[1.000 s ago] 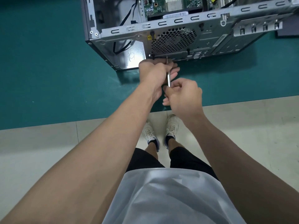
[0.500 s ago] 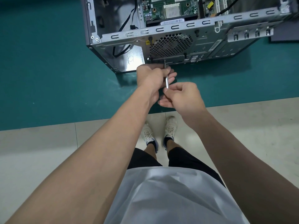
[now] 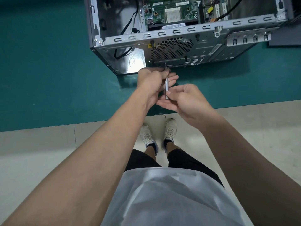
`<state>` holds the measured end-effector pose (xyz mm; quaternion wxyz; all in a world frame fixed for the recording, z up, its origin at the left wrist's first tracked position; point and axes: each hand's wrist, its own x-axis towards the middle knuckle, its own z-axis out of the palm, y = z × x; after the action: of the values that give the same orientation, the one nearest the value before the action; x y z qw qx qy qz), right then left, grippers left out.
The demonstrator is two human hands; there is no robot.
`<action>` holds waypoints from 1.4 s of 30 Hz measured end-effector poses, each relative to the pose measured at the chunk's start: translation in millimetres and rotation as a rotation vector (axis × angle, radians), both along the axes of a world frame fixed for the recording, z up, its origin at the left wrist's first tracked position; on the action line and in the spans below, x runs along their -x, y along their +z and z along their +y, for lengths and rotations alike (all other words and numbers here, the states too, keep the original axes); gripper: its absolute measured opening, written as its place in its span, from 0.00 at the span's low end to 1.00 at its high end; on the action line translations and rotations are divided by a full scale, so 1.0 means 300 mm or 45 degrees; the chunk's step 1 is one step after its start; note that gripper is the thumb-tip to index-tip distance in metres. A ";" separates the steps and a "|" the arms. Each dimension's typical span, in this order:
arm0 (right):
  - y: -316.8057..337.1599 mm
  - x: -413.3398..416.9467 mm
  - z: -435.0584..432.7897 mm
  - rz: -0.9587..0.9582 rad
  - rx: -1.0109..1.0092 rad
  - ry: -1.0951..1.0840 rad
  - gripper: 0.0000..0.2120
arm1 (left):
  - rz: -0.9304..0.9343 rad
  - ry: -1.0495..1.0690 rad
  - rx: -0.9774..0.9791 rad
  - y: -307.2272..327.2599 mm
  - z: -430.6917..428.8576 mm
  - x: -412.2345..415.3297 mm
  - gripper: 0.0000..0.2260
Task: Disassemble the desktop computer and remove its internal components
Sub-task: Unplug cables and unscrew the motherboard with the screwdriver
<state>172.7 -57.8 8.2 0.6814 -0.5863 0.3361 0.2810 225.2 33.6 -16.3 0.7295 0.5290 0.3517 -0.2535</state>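
While the right hand point(image 3: 187, 101) pinches the screwdriver point(image 3: 166, 86) by its tail, the left hand point(image 3: 153, 79) curls round its shaft, tip at the rear of the opened computer case point(image 3: 211, 51) on the green mat point(image 3: 48, 70). Seemingly undoing a rear screw; next, turn keeping the tip seated.

One view only, wide-angle, worn on our head. We face forward and steeply down: computer case point(image 3: 203, 46) close at the top edge, cropped; our own torso point(image 3: 171, 201) and shoes point(image 3: 170, 129) on the floor point(image 3: 40, 152) fill the lower frame.
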 end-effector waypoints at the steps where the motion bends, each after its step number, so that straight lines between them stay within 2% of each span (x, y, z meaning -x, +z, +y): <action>1: 0.003 -0.003 -0.003 -0.009 0.009 0.004 0.07 | -0.001 -0.003 0.034 0.000 0.003 0.003 0.02; 2: 0.005 -0.005 -0.002 -0.024 0.090 0.030 0.05 | -0.016 -0.016 0.026 -0.003 0.004 0.006 0.02; 4: 0.007 -0.004 0.011 -0.052 0.360 0.109 0.02 | -0.079 -0.131 -0.186 -0.015 0.006 0.008 0.07; 6: 0.003 0.004 0.025 -0.061 0.564 0.133 0.05 | -0.123 -0.272 -0.430 -0.017 0.001 0.011 0.10; 7: 0.000 0.007 0.028 -0.065 0.596 0.136 0.07 | -0.115 -0.276 -0.460 -0.014 -0.002 0.011 0.08; 9: -0.006 0.009 0.026 -0.066 0.500 0.165 0.05 | -0.053 -0.196 -0.347 -0.006 -0.004 0.006 0.04; 12: -0.002 0.001 0.016 -0.015 0.166 0.081 0.05 | -0.012 -0.168 -0.138 0.006 0.007 -0.006 0.03; 14: 0.001 -0.006 0.010 -0.013 0.179 0.064 0.05 | -0.013 -0.159 -0.061 0.010 0.012 -0.004 0.05; 16: -0.002 -0.004 0.016 -0.037 0.303 0.094 0.08 | -0.003 -0.110 -0.015 0.012 0.008 0.005 0.05; 18: -0.011 0.009 0.029 -0.058 0.409 0.113 0.11 | -0.024 -0.113 -0.087 0.010 0.004 0.013 0.03; 22: -0.033 0.027 0.046 -0.061 0.464 0.037 0.06 | -0.067 -0.173 -0.334 -0.004 -0.006 0.009 0.07; 27: -0.018 0.030 0.035 0.006 0.100 -0.088 0.04 | -0.010 -0.188 -0.149 0.009 -0.008 0.000 0.05; 30: -0.017 0.022 0.021 -0.011 0.147 -0.113 0.03 | -0.014 -0.153 -0.125 0.015 -0.007 0.008 0.04; 33: -0.024 0.024 0.024 -0.026 0.348 -0.075 0.05 | -0.089 -0.223 -0.466 0.004 -0.009 0.013 0.10; 35: -0.030 0.031 0.026 -0.035 0.366 -0.063 0.05 | -0.118 -0.241 -0.609 0.001 -0.015 0.014 0.08; 37: -0.030 0.035 0.021 -0.062 0.199 -0.058 0.03 | -0.081 -0.191 -0.505 0.003 -0.020 0.011 0.04; 39: -0.028 0.036 0.011 -0.068 0.063 -0.026 0.07 | -0.043 -0.150 -0.317 0.011 -0.015 0.010 0.03; 42: -0.025 0.033 0.003 -0.101 0.211 0.070 0.05 | -0.051 -0.131 -0.128 0.009 -0.006 0.013 0.05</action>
<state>162.7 -56.9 0.6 0.6354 -0.6604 0.3146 0.2473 221.2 31.8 -13.5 0.6949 0.5872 0.3219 -0.2619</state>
